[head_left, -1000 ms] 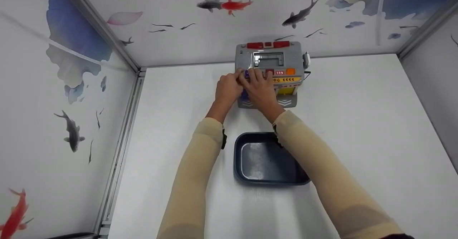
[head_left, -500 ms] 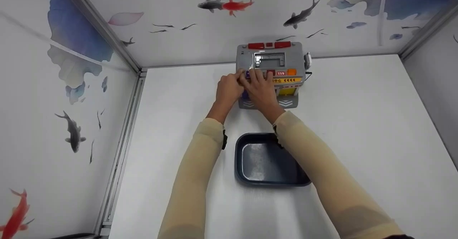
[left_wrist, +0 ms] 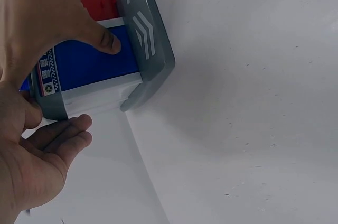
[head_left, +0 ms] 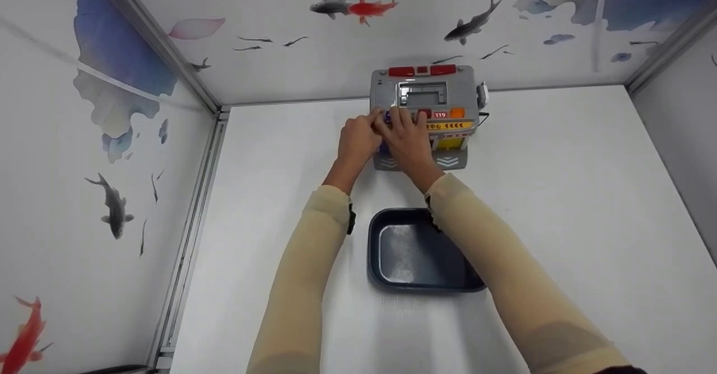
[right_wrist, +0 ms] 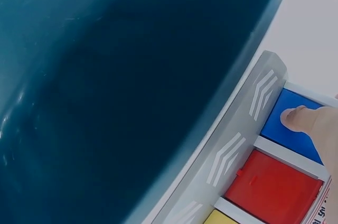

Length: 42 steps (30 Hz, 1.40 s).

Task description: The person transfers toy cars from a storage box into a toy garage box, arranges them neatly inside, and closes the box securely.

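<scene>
A grey toy garage (head_left: pixel 431 95) with red roof lights stands against the back wall. Blue (left_wrist: pixel 90 57), red (right_wrist: pixel 274 187) and yellow (head_left: pixel 449 143) doors fill its front. My right hand (head_left: pixel 410 141) holds the garage at its upper front edge, fingers bent over the roof and thumb resting on the blue door. At the upper left corner, close to a blue roof piece, my left hand (head_left: pixel 357 139) touches the garage. In the left wrist view its lower fingers curl loosely beside the side wall. Whatever its thumb and index finger meet there is hidden.
A dark blue tray (head_left: pixel 376 273) lies on the white table (head_left: pixel 280 155), partly under my right forearm. White walls (head_left: pixel 269 71) painted with fish border the table at the back and sides. A white part (head_left: pixel 482 94) sticks out from the garage's right side.
</scene>
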Each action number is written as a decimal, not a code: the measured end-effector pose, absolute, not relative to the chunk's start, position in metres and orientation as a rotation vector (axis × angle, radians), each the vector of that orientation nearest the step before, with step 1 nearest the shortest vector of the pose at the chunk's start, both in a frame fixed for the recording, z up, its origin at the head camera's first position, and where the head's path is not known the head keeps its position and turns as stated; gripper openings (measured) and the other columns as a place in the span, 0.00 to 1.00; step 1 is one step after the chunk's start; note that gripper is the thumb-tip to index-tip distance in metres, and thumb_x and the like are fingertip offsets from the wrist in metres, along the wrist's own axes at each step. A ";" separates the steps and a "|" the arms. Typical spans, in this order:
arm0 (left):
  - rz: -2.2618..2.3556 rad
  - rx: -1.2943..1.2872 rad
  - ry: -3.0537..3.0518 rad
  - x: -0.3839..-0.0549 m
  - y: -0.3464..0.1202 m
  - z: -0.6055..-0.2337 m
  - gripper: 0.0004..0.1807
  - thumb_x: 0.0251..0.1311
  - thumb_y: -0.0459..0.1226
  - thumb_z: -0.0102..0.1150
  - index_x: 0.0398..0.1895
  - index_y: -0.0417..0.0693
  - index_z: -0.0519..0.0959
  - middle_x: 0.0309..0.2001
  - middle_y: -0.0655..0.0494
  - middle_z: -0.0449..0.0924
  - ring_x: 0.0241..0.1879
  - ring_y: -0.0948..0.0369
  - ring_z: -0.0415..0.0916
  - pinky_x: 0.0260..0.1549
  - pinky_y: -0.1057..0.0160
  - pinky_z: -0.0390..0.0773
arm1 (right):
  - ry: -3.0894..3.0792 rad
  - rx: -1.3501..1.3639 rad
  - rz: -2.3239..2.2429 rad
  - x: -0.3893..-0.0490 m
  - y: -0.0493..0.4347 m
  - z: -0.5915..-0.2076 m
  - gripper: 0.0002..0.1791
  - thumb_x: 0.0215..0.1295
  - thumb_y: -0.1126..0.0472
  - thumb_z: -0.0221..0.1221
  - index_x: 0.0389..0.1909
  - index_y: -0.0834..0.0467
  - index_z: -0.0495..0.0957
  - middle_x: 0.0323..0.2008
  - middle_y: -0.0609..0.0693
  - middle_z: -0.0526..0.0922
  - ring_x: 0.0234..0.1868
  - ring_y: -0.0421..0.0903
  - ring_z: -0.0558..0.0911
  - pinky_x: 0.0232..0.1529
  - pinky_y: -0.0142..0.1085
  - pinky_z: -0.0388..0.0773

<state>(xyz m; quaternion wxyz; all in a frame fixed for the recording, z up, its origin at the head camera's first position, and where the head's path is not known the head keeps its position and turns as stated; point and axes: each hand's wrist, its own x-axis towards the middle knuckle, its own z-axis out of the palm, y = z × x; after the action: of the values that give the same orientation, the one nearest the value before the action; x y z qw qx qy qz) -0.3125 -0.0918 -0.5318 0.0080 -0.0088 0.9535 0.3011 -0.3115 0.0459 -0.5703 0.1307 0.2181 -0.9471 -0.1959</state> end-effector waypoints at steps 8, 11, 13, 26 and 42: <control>0.960 -0.023 2.983 -0.310 -0.087 -0.532 0.27 0.76 0.38 0.67 0.77 0.54 0.80 0.48 0.49 0.93 0.34 0.60 0.78 0.33 0.63 0.79 | -2.703 0.576 -0.574 -0.308 0.047 -0.573 0.45 0.72 0.53 0.72 0.80 0.46 0.56 0.73 0.60 0.66 0.69 0.57 0.68 0.61 0.54 0.75; 0.945 -0.032 2.980 -0.309 -0.085 -0.532 0.26 0.78 0.38 0.66 0.77 0.53 0.80 0.47 0.49 0.93 0.34 0.60 0.79 0.33 0.64 0.80 | -2.687 0.563 -0.569 -0.308 0.048 -0.576 0.42 0.73 0.53 0.71 0.79 0.46 0.56 0.71 0.59 0.68 0.66 0.56 0.69 0.58 0.52 0.74; 0.934 -0.042 2.988 -0.309 -0.085 -0.532 0.26 0.78 0.39 0.66 0.76 0.53 0.81 0.47 0.49 0.93 0.34 0.60 0.80 0.33 0.63 0.81 | -2.672 0.558 -0.565 -0.308 0.048 -0.576 0.41 0.74 0.52 0.70 0.78 0.46 0.56 0.70 0.59 0.68 0.64 0.56 0.69 0.57 0.52 0.74; 0.941 -0.066 2.987 -0.308 -0.084 -0.537 0.28 0.76 0.38 0.67 0.78 0.54 0.79 0.51 0.48 0.94 0.34 0.60 0.80 0.32 0.65 0.80 | -2.722 0.582 -0.620 -0.305 0.048 -0.580 0.53 0.67 0.48 0.76 0.84 0.45 0.51 0.73 0.59 0.64 0.69 0.57 0.67 0.63 0.55 0.75; 0.869 -0.071 3.047 -0.306 -0.087 -0.537 0.28 0.80 0.38 0.63 0.80 0.58 0.76 0.59 0.49 0.92 0.40 0.56 0.87 0.42 0.57 0.88 | -2.830 0.667 -0.431 -0.302 0.050 -0.566 0.49 0.77 0.40 0.67 0.88 0.46 0.50 0.76 0.59 0.63 0.74 0.58 0.65 0.69 0.63 0.72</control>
<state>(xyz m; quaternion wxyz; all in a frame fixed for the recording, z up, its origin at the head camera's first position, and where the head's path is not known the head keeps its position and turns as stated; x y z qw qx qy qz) -0.3064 -0.0866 -0.5371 -0.0137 -0.0224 0.9613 0.2742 -0.3018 0.0504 -0.5659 0.1011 0.2257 -0.9579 -0.1458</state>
